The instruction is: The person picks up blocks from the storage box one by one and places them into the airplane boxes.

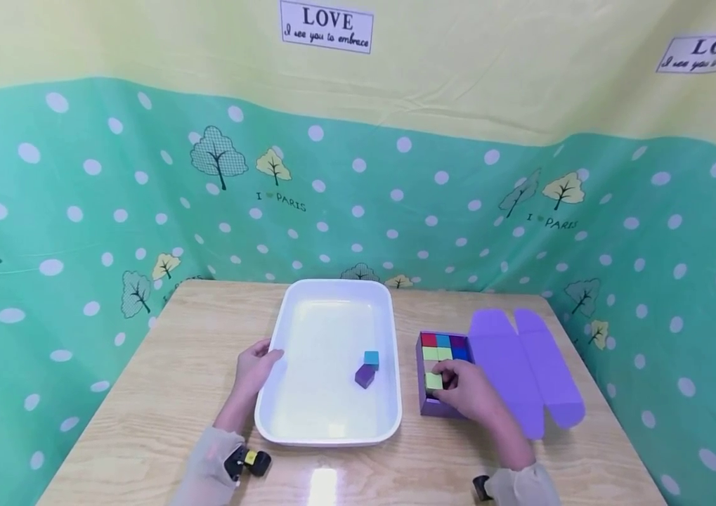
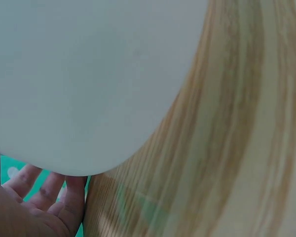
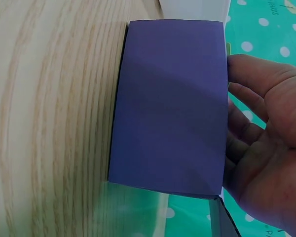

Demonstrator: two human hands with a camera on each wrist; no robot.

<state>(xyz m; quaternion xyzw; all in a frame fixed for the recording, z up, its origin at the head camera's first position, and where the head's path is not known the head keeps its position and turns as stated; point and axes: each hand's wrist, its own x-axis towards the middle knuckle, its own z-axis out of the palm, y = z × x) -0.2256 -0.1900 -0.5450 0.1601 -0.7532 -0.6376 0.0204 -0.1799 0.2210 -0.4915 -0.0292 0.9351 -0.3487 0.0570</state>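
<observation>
My left hand (image 1: pixel 254 367) grips the left rim of a white tray (image 1: pixel 326 444), thumb over the edge, fingers along the outside. The left wrist view shows the hand (image 2: pixel 49 207) against the tray's outer wall (image 2: pixel 89 98). Inside the tray, a blue cube (image 1: pixel 372 359) touches a purple cube (image 1: pixel 365 376). My right hand (image 1: pixel 468 390) pinches a light green cube (image 1: pixel 433 381) at the near end of an open purple box (image 1: pixel 428 407), which holds several coloured cubes. In the right wrist view the box's side (image 3: pixel 172 108) hides the fingertips of that hand (image 3: pixel 271 133).
The box's purple lid (image 1: pixel 509 372) lies folded out to the right, partly behind the right forearm. Wooden tabletop (image 1: pixel 206 330) extends left of the tray. A dotted green cloth (image 1: pixel 358 190) hangs behind and on both sides of the table.
</observation>
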